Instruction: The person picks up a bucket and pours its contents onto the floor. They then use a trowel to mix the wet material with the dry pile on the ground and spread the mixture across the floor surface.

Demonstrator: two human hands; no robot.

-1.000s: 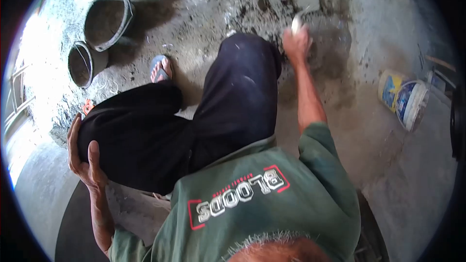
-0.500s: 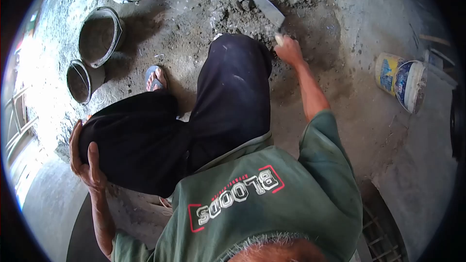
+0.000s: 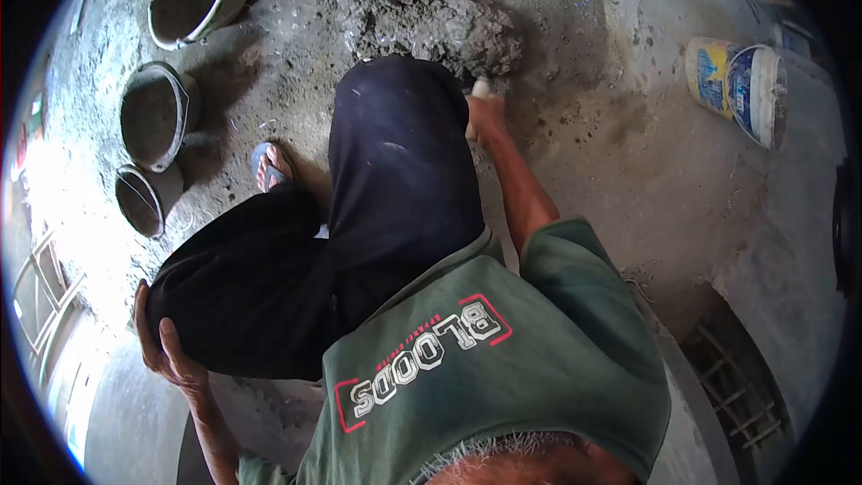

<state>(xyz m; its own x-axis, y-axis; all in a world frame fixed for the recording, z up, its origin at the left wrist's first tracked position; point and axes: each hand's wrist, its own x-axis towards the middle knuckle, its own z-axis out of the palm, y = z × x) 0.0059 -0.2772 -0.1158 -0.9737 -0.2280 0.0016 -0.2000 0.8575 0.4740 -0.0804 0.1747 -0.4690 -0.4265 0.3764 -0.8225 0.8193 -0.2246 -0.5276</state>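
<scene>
At the near edge of a heap of wet grey mortar (image 3: 449, 22), my right hand (image 3: 486, 117) is closed round the pale handle of a trowel (image 3: 481, 88). The trowel's blade is mostly hidden beside my knee and the mortar. My left hand (image 3: 169, 350) rests on my bent left knee, its thumb apart from the fingers, holding nothing.
Three dark buckets stand at the left: an upper one (image 3: 193, 0), a middle one (image 3: 154, 117) and a lower one (image 3: 144, 200). A blue and yellow labelled bucket (image 3: 732, 88) lies tilted at the right. A grid of bars (image 3: 732, 382) shows at lower right.
My right hand has moved left and a little lower in view with the trowel, whose blade is no longer plainly visible. The view has shifted. My left hand stays on the knee.
</scene>
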